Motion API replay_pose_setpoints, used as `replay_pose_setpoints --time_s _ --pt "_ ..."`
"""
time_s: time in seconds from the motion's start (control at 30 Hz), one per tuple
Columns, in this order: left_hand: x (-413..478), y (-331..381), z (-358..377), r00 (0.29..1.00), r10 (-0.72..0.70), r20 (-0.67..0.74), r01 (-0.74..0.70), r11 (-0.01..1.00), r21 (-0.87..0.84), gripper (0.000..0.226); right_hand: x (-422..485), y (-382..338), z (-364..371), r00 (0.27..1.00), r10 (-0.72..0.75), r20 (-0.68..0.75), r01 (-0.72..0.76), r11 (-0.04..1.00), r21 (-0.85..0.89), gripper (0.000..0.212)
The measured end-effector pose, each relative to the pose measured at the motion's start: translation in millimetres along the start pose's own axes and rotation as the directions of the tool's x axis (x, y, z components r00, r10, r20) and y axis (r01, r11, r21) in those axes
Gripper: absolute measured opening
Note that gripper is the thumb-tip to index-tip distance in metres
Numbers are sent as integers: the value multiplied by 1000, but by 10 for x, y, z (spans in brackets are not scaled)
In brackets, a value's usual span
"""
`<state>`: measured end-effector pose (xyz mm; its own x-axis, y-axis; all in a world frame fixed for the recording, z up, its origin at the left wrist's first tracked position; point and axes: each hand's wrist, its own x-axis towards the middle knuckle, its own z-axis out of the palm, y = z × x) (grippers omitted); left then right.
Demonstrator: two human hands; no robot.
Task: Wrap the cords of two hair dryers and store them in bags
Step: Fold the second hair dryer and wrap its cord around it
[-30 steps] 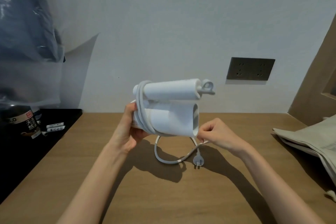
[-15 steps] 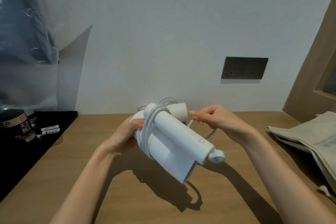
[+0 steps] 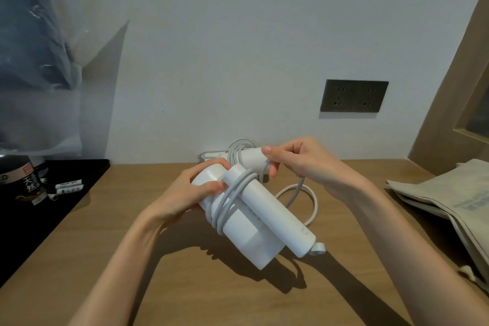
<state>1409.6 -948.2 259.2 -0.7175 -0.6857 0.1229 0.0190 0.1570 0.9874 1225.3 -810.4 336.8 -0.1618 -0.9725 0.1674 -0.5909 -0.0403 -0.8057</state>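
One wooden table under one double wall socket. The left hand grips one white hair dryer above it, cord wound round; the right hand pinches the loose length. A second dryer lies behind by the wall; beige bags, perhaps two, at right.

The second hair dryer at the back of the worktop is mostly hidden behind the right hand and the front hair dryer. The cord vanishes inside the right hand's curled fingers; where its plug lies cannot be told. The bag is cut off by the right edge, the dark jar by the left. Print on 2 small white tubes is unreadable.
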Motion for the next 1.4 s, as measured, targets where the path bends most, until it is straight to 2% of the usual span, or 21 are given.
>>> replay_pose_setpoints --time_s 0.2,0.4,0.53,0.67,0.77,0.87,1.0,1.17,1.4 --pt "-4 24 -10 996 73 -58 -69 995 75 48 40 46 43 987 -137 -80 122 978 -171 48" --pt "12 51 66 962 140 -234 -135 990 38 32 13 -30 64 958 -264 -115 193 885 -424 44" --pt "24 45 86 913 197 -356 -182 980 75 30 8 -56 120 948 -292 -126 172 806 -567 39" --pt "57 25 115 840 230 -492 -208 973 100 32 -26 -88 239 955 -280 -98 156 755 -636 37" --pt "75 22 125 804 223 -551 -225 972 66 29 -60 -87 358 940 -323 -113 161 707 -688 37" --pt "75 36 132 777 189 -600 -228 974 11 29 -68 -5 482 912 -387 -140 190 697 -692 35" --pt "64 63 162 752 118 -648 -236 967 -98 26 -9 123 620 907 -393 -151 212 736 -643 27" --pt "53 90 226 749 28 -662 -222 952 -211 32 91 231 683 926 -336 -172 219 850 -478 27" --pt "54 90 254 736 -31 -676 -226 930 -289 34 105 306 703 958 -270 -98 237 935 -262 31"
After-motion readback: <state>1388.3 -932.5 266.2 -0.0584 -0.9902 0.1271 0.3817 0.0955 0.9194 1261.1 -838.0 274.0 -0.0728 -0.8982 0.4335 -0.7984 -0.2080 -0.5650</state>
